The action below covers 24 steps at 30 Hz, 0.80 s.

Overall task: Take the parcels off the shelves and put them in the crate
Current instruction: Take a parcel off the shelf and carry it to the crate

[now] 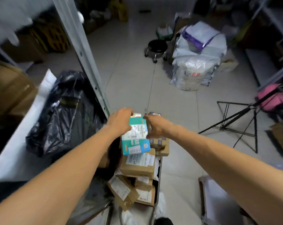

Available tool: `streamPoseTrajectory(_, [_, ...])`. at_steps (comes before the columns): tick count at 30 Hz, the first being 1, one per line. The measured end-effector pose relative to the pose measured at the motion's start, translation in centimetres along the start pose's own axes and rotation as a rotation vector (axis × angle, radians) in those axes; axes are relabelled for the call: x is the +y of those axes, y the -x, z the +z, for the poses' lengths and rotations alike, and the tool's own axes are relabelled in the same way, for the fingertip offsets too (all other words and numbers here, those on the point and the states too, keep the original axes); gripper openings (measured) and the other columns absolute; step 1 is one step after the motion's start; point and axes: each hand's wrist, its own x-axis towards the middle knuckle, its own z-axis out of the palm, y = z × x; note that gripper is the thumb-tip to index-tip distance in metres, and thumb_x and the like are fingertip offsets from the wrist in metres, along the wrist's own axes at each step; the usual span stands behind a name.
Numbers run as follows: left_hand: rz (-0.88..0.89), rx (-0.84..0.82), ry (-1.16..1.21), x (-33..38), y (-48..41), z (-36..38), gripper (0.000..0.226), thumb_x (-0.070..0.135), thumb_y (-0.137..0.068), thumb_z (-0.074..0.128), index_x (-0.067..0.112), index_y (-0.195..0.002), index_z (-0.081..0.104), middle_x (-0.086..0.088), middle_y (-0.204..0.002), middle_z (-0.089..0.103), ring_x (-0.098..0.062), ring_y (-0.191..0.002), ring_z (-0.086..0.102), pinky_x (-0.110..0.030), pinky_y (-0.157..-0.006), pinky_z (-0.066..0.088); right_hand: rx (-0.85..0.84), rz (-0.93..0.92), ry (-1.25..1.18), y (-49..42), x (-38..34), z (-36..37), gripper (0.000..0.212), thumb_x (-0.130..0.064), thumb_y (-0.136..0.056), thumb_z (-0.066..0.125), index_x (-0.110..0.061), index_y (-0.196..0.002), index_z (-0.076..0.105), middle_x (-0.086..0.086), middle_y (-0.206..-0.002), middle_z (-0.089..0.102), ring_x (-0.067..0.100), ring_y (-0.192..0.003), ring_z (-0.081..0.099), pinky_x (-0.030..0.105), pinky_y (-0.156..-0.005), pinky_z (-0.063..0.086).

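A teal and white parcel with white labels is held over the crate. My left hand grips its far left corner and my right hand grips its right edge. Below it the crate is heaped with several brown cardboard parcels, each with a white label. More brown parcels lie under my right hand. The crate's walls are mostly hidden by the parcels.
A metal shelf upright rises at left, with a black plastic bag and cardboard boxes on the shelf. On the tiled floor stand a rolling stool, a pile of white bags and a black tripod.
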Motion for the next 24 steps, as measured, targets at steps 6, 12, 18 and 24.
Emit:
streamPoseTrajectory(6, [0.100,0.045,-0.233,3.0,2.3,-10.4,0.046,0.023,-0.079,0.070,0.018,-0.121,0.052,-0.006,-0.127,0.055,-0.029,-0.115,0.056,-0.035,-0.085,0.044,0.138,-0.024,0.113,5.6,-4.2,-9.8,0.080,-0.026,-0.077,0.075,-0.012,-0.145,0.035,0.016,-0.135,0.053,0.033,-0.120,0.053,0.044,-0.098,0.047])
streamPoseTrajectory(12, [0.036,0.130,-0.290,5.1,6.7,-15.2,0.049,0.029,-0.079,0.071,0.018,-0.124,0.053,-0.007,-0.127,0.055,-0.030,-0.113,0.057,-0.035,-0.082,0.045,0.250,-0.072,0.188,11.1,-6.9,-14.6,0.071,-0.023,-0.077,0.072,-0.009,-0.139,0.040,0.017,-0.127,0.057,0.034,-0.114,0.056,0.043,-0.092,0.050])
streamPoseTrajectory(18, [-0.104,0.195,-0.204,6.8,14.9,-14.2,0.051,0.037,-0.078,0.070,0.019,-0.122,0.053,-0.007,-0.125,0.057,-0.030,-0.111,0.058,-0.033,-0.078,0.042,0.283,-0.223,0.283,16.6,-9.3,-13.7,0.058,-0.016,-0.078,0.069,-0.007,-0.130,0.047,0.016,-0.118,0.060,0.034,-0.107,0.058,0.042,-0.085,0.052])
streamPoseTrajectory(24, [-0.393,0.221,-0.062,8.0,27.4,-9.9,0.038,0.037,-0.078,0.067,0.019,-0.111,0.057,-0.010,-0.117,0.062,-0.034,-0.108,0.060,-0.037,-0.076,0.045,0.193,-0.541,0.359,23.3,-14.4,-8.6,0.053,-0.011,-0.079,0.067,-0.008,-0.129,0.048,0.014,-0.117,0.061,0.033,-0.104,0.060,0.035,-0.077,0.049])
